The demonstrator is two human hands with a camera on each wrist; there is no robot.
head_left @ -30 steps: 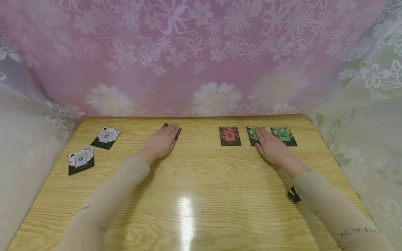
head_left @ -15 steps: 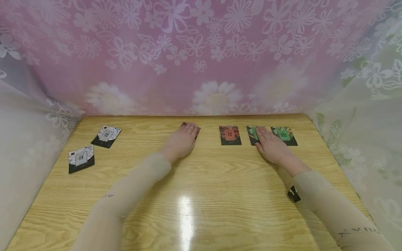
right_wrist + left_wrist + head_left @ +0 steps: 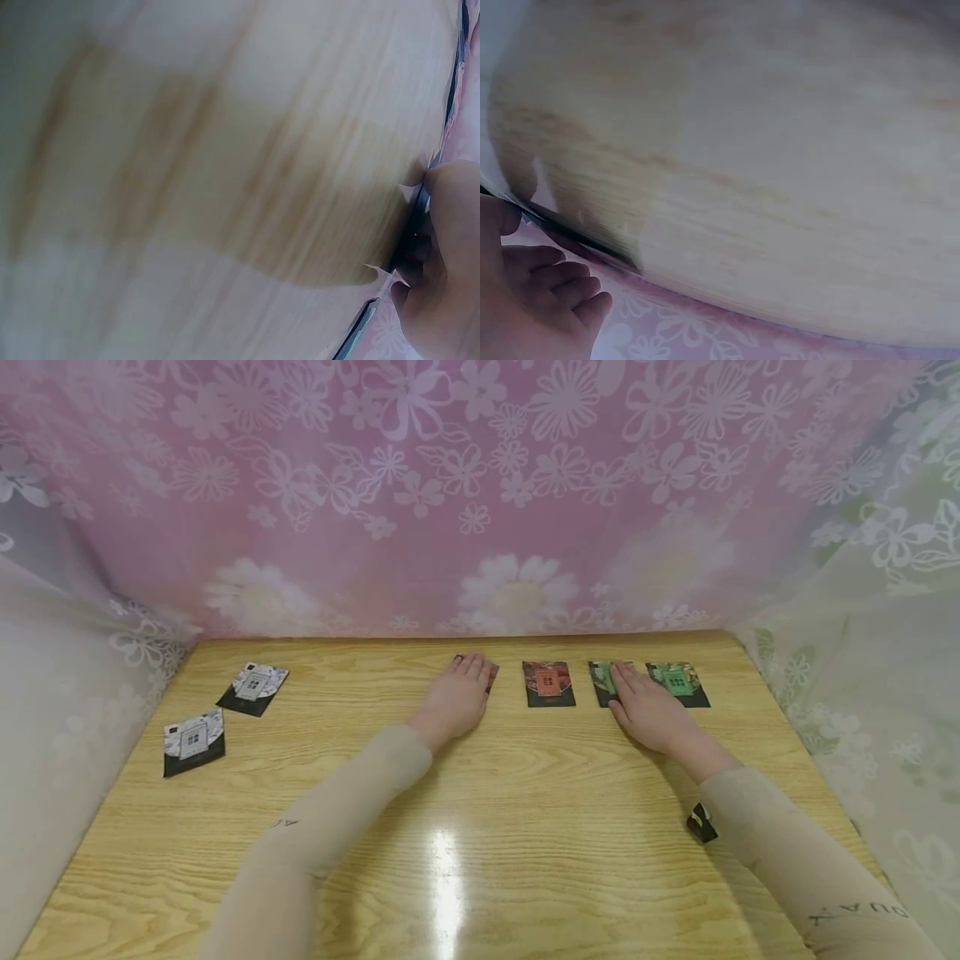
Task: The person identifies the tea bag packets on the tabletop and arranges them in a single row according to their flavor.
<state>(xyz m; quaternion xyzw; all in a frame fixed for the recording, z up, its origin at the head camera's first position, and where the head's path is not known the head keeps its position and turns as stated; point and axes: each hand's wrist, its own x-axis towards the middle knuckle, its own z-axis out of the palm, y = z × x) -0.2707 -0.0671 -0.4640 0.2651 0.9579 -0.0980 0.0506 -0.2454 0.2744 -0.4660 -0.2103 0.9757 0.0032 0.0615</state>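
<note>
Head view: the left hand point(image 3: 456, 697) lies flat, fingers straight, on a red packet point(image 3: 491, 676) at the far middle of the table point(image 3: 450, 827), just left of an orange packet point(image 3: 548, 683). The right hand point(image 3: 647, 706) rests flat, fingers extended, on a green packet point(image 3: 602, 681), with a second green packet point(image 3: 678, 683) just to its right. Two grey packets point(image 3: 193, 742) lie well apart at the left. The left wrist view adds loosely bent fingers point(image 3: 551, 274) over the packet's dark edge; the right wrist view is blurred, showing only the hand point(image 3: 450, 255) against a thin edge.
</note>
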